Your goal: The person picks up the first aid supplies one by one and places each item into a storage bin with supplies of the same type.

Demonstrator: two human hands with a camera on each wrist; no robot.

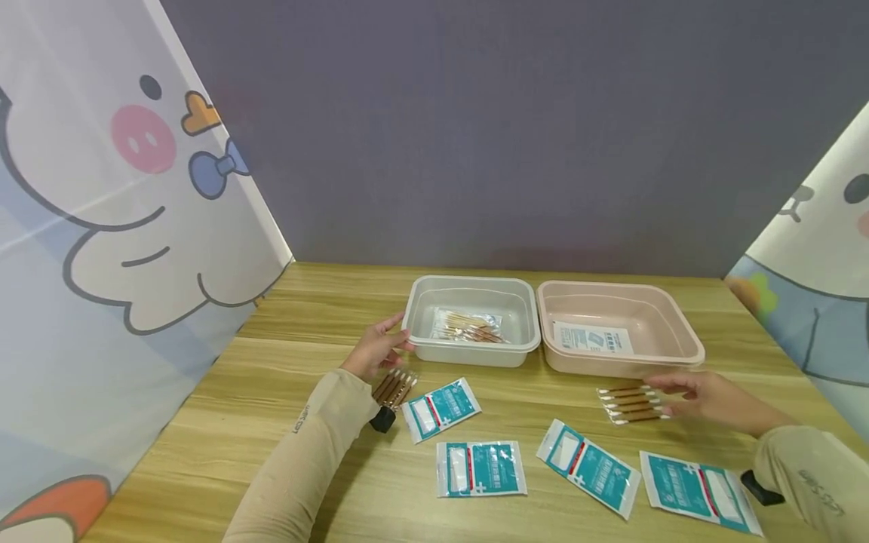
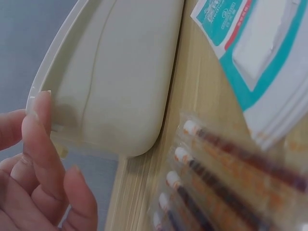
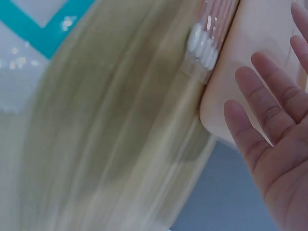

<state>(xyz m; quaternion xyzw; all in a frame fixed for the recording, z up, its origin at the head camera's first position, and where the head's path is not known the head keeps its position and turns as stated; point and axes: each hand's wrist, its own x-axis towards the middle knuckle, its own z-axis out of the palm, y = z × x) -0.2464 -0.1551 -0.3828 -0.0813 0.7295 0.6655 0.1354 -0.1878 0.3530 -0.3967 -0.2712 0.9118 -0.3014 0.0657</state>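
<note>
My left hand (image 1: 373, 348) grips the front left corner of a pale grey plastic basin (image 1: 468, 354), its fingers on both sides of the rim in the left wrist view. Clear packs of cotton swabs (image 1: 468, 326) lie inside. Just below that hand is a clear pack of brown swabs (image 1: 395, 386) with white tips. My right hand (image 1: 720, 403), fingers extended and apart, hovers by the front right corner of a pink basin (image 1: 597, 366). Beside its fingertips lies another pack of brown swabs (image 1: 631, 405). A white printed packet (image 1: 592, 338) is in the pink basin.
Several teal and white packets lie along the front: one by the left forearm (image 1: 441, 409), one at centre (image 1: 480, 469), one angled right of it (image 1: 589, 467) and one near the right sleeve (image 1: 699, 492). A grey panel (image 1: 475, 136) stands behind the wooden table (image 1: 326, 302).
</note>
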